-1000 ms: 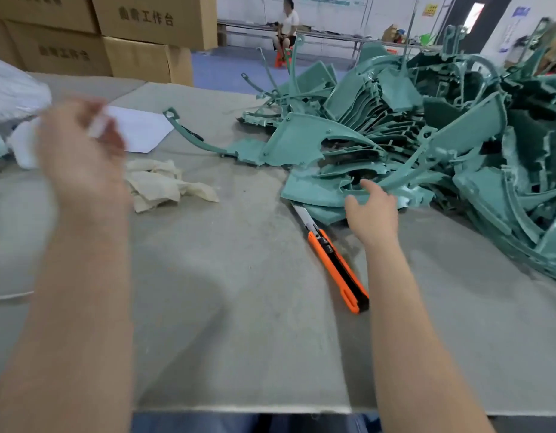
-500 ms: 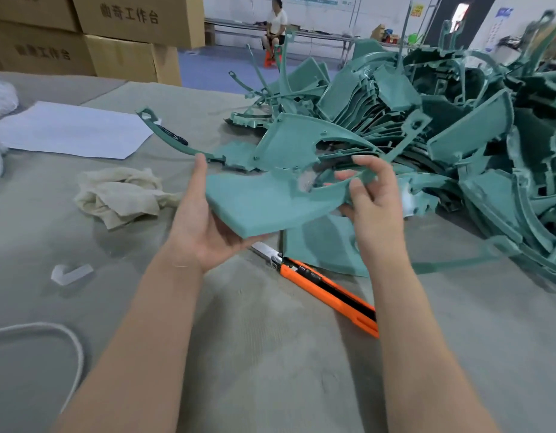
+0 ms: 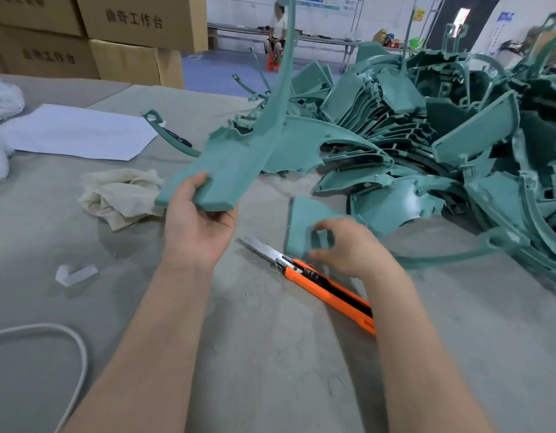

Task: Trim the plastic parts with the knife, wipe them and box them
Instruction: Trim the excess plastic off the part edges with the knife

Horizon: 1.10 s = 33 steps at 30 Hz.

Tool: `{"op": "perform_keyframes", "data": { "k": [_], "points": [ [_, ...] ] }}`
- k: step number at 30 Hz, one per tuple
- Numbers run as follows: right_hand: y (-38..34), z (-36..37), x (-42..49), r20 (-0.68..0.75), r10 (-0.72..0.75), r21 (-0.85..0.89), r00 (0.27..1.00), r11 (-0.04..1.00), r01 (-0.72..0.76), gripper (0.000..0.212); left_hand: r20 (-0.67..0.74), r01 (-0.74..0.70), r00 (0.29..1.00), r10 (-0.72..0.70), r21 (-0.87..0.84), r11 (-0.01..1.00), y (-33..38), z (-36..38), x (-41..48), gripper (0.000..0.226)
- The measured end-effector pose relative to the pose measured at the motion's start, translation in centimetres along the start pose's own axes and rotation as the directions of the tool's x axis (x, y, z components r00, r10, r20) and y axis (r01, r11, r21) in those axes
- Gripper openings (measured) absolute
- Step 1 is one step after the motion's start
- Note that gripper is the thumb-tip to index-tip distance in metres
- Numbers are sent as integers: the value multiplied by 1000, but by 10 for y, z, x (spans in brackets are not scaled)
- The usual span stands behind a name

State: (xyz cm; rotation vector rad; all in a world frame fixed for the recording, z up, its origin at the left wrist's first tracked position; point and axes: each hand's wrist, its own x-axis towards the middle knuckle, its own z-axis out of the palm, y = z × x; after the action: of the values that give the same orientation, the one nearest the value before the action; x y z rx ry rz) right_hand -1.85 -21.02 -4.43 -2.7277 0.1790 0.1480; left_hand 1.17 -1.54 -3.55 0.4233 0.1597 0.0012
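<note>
Plastic part [image 3: 226, 170], teal with a broad flat near end, is held up off the table in the left hand [image 3: 198, 226], thumb on its top face and fingers underneath. Its thin curved arm rises past the top edge of the view, so that end is cut off. The right hand [image 3: 348, 248] is low over the knife [image 3: 329, 292] with thumb and fingers curled into a loose ring. It is blurred, and I cannot tell whether it touches or grips anything. The knife lies on the table with its bare blade pointing away to the left, and the right wrist hides part of its orange handle. Another flat teal piece [image 3: 304, 223] lies just beyond the knife, partly behind the right hand. The big pile of teal parts [image 3: 426, 135] fills the right side and runs off the right edge; deep inside it single pieces are hard to tell apart. A white cord [image 3: 67, 335] loops in from the left edge and leaves at the bottom. A white bag [image 3: 1, 98] is cut off at the left. The table [image 3: 270, 354] has a grey, felt-like top carrying a crumpled rag [image 3: 120, 195], a paper sheet [image 3: 79, 132] and a small white scrap [image 3: 75, 273]. Cardboard boxes [image 3: 139, 26] are stacked at the far left. Beyond are a blue floor [image 3: 220, 70], a long bench and a seated person [image 3: 278, 29].
</note>
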Motion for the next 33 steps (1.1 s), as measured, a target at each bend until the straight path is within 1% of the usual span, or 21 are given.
{"op": "perform_keyframes", "data": {
  "k": [2,5,7,8,9,10,11,12,13,14,16,18,20,21,22,23,25,26,28,31,33],
  "points": [
    [-3,11,8,-158,75,71,985,995,-64,53,-24,29,999,-28,29,999,-5,1,-2,7],
    [-5,16,14,-343,87,118,935,992,-49,40,-45,64,997,-62,41,997,-9,1,-2,5],
    [-1,6,10,-343,63,190,937,982,3,28,-46,79,996,-77,36,996,-9,1,-3,6],
    [1,0,4,-280,31,213,960,977,30,26,-47,82,996,-81,31,996,-9,1,-3,6],
    [1,-5,-3,-154,-16,189,988,981,46,31,-50,81,996,-80,25,996,-8,1,-3,6],
    [-2,-9,-10,8,-49,117,999,992,48,39,-53,76,996,-75,20,997,-8,1,-3,6],
    [-6,-11,-17,157,-51,19,986,999,48,45,-57,69,996,-68,21,997,-8,1,-3,7],
    [-11,-10,-22,253,-33,-81,967,995,55,50,-61,62,996,-61,26,998,-8,1,-3,7],
    [-15,-8,-24,291,-16,-153,957,986,63,54,-66,59,996,-57,31,998,-8,0,-3,7],
    [-18,-6,-25,287,-11,-184,958,981,67,55,-72,57,996,-55,34,998,-7,0,-3,8],
    [-20,-6,-26,210,-32,-142,977,988,63,51,-87,49,995,-46,27,998,-6,0,-3,8],
    [-16,-9,-23,14,-45,8,999,999,45,39,-98,25,995,-25,3,1000,-5,-1,-2,10],
    [-8,-12,-18,-224,5,185,975,982,38,29,-102,-1,995,-2,-26,1000,-3,-1,-2,13],
    [-5,-12,-16,-277,19,217,961,975,43,26,-103,-10,995,6,-39,999,-2,-1,-2,14],
    [-4,-10,-13,-264,20,203,964,978,36,23,-103,-18,995,13,-50,999,-2,-1,-3,15],
    [-4,-8,-12,-207,13,158,978,987,21,23,-104,-24,994,18,-59,998,-3,0,-3,16],
    [-5,1,-11,-48,25,45,999,999,-23,38,-115,-29,993,22,-62,998,-4,0,-4,20],
    [-5,3,-10,-10,36,25,999,999,-36,43,-119,-27,993,20,-60,998,-4,0,-5,21],
    [-4,3,-8,-44,40,43,998,998,-38,38,-117,-20,993,12,-60,998,-4,1,-5,19],
    [-1,0,-7,-173,51,148,984,989,-25,26,-106,-9,994,3,-62,998,-4,2,-5,16],
    [0,1,-7,-208,53,206,977,978,-9,22,-103,3,995,-8,-54,999,-4,2,-4,15]
  ]
}}
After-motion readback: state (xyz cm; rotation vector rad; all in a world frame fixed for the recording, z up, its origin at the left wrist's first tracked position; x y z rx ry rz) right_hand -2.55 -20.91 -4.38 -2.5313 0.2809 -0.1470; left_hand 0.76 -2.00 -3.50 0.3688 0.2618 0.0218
